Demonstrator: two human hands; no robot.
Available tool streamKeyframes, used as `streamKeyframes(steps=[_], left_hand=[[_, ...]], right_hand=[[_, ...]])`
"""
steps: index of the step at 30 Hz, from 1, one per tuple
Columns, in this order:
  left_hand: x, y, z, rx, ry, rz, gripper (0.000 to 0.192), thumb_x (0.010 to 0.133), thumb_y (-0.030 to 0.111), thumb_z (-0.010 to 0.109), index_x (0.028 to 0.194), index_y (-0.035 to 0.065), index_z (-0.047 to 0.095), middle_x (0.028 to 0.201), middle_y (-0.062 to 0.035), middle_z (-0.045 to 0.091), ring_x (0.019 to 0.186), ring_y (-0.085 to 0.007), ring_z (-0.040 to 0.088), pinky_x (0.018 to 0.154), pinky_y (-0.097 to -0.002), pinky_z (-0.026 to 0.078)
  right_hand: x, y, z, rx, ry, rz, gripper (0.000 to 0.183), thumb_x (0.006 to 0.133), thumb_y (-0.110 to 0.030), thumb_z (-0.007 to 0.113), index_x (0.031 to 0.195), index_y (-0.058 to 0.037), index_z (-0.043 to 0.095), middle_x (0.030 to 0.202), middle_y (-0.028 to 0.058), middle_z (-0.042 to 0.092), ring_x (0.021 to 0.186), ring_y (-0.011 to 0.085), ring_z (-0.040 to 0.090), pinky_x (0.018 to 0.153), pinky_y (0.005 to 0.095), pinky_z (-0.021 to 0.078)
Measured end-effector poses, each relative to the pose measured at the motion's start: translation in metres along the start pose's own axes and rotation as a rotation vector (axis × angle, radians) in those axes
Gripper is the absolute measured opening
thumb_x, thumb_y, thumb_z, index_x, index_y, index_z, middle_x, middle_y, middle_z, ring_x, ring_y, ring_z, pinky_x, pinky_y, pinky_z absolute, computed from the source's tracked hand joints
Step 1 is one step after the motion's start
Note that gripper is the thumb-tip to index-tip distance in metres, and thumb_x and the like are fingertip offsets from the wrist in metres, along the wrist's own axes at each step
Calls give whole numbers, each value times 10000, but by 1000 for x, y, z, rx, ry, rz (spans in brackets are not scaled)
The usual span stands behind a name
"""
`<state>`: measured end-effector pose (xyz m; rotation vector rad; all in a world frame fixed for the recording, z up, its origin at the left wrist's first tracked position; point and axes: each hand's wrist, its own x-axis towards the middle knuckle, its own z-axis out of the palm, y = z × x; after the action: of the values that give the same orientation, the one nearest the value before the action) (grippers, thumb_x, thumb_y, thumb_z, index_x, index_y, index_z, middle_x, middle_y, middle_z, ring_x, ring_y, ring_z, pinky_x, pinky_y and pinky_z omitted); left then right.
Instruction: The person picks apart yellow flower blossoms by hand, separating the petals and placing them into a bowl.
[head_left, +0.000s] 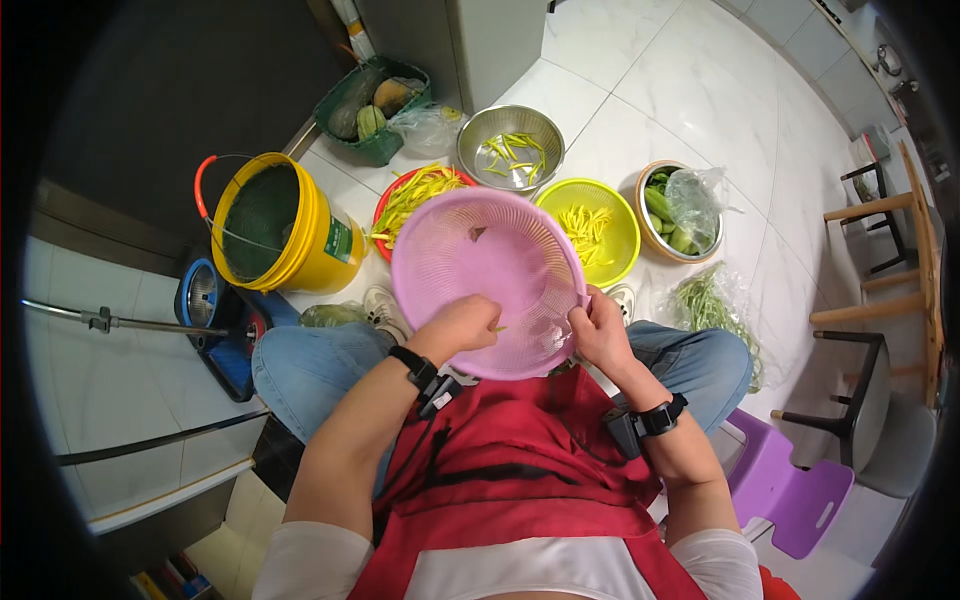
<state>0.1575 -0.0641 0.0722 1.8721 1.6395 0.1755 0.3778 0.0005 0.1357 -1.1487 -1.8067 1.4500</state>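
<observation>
In front of my lap is a pink plastic colander (484, 259), with a small brown scrap on its inside. My right hand (604, 330) grips its rim at the right. My left hand (469, 326) is inside the colander, fingers closed on a small yellow-green bean piece (501, 328). Beyond it stand a metal colander (510, 112) with a few green-yellow beans (517, 146), a yellow-green plastic basket (626, 247) of cut yellow beans (585, 229), and a red basket (384, 202) heaped with yellow beans (416, 199), partly hidden behind the pink one.
A yellow bucket (315, 255) stands left; a green basket (375, 150) of squash is behind it. At the right are a pot (643, 217) of green vegetables, bagged green beans (709, 304), a purple plastic stool (787, 480) and chairs. A spin mop bucket (196, 300) stands far left.
</observation>
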Motion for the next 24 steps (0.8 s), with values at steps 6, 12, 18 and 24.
streamKeyframes(steps=[6, 12, 18, 24], left_hand=[[-60, 38, -69, -418, -433, 94, 126, 651, 104, 630, 724, 30, 558, 604, -77, 586, 534, -150, 545, 493, -294, 431], [-80, 25, -127, -879, -649, -154, 81, 770, 38, 563, 844, 31, 530, 682, -49, 612, 537, -90, 557, 482, -209, 429], [13, -53, -105, -1221, 53, -482, 41, 808, 63, 537, 831, 34, 521, 695, -63, 599, 506, -102, 540, 485, -214, 458], [155, -84, -115, -1164, 238, -411, 86, 823, 79, 535, 875, 10, 523, 720, -81, 592, 548, -146, 563, 469, -267, 467]], right_hand=[[-6, 8, -26, -580, -212, -299, 269, 730, -16, 506, 993, 36, 491, 683, 255, 534, 676, 421, 546, 573, 461, 438], [19, 4, -49, -772, -630, -190, 286, 708, -32, 527, 992, -13, 555, 743, 228, 584, 733, 388, 587, 637, 447, 464], [40, 8, -74, -519, -286, 13, 230, 732, -28, 503, 945, 35, 560, 699, 239, 566, 666, 357, 577, 598, 400, 451], [39, 59, -82, -95, -27, 261, 211, 775, -39, 489, 943, 64, 562, 659, 59, 547, 605, 112, 502, 549, 286, 422]])
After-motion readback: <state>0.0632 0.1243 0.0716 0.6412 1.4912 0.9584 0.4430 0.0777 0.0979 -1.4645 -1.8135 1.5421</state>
